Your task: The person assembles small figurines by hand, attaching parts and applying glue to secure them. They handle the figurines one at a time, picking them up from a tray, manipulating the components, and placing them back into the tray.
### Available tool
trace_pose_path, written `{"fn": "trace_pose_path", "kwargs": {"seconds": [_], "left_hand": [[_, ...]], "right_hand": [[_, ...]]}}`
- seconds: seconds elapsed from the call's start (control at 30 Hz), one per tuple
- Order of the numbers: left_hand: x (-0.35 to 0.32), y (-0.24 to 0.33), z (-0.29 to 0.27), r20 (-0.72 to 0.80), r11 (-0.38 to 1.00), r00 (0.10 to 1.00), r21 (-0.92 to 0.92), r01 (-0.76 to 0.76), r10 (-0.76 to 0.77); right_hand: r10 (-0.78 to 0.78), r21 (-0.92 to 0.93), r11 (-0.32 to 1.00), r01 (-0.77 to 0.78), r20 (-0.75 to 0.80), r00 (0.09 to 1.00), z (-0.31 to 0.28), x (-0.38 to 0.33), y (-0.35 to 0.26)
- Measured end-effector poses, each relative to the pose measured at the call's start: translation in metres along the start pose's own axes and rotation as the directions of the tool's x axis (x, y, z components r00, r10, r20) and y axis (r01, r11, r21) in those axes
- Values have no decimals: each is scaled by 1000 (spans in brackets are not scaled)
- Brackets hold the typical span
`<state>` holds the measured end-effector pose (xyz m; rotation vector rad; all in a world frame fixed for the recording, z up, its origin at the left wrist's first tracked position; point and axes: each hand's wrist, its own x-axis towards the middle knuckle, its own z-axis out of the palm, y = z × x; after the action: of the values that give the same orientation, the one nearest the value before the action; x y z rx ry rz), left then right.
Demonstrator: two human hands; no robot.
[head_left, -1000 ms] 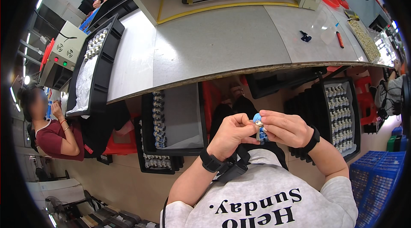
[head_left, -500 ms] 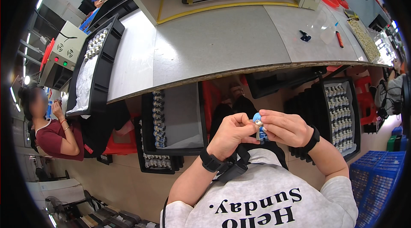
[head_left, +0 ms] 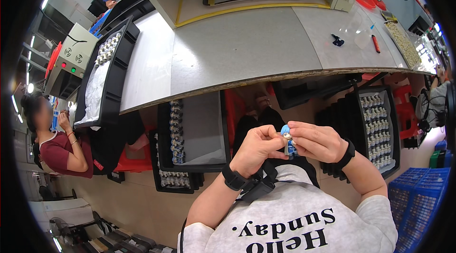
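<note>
Big counter point(head_left: 232, 46) up front, lined black bin point(head_left: 204, 132) partly tucked under its edge, probably for easy reach. Left hand point(head_left: 255, 147) and right hand point(head_left: 319, 143) meet on the near side, fingers of both pinching the little blue-haired figurine point(head_left: 285, 130) between them, I'd guess to steady it.
</note>
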<state>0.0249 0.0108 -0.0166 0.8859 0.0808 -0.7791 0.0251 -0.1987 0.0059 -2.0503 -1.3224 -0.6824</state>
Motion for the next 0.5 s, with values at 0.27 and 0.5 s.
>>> {"fn": "trace_pose_path", "kwargs": {"seconds": [0.27,0.5], "left_hand": [[1,-2,-1,-9,1000,1000,5,-13,13],[7,-16,-16,8,998,999,-52,-33,34]], "right_hand": [[-2,-6,1000,2,4,1000,0,0,0],[36,-10,999,-36,25,999,10,-5,5]]}}
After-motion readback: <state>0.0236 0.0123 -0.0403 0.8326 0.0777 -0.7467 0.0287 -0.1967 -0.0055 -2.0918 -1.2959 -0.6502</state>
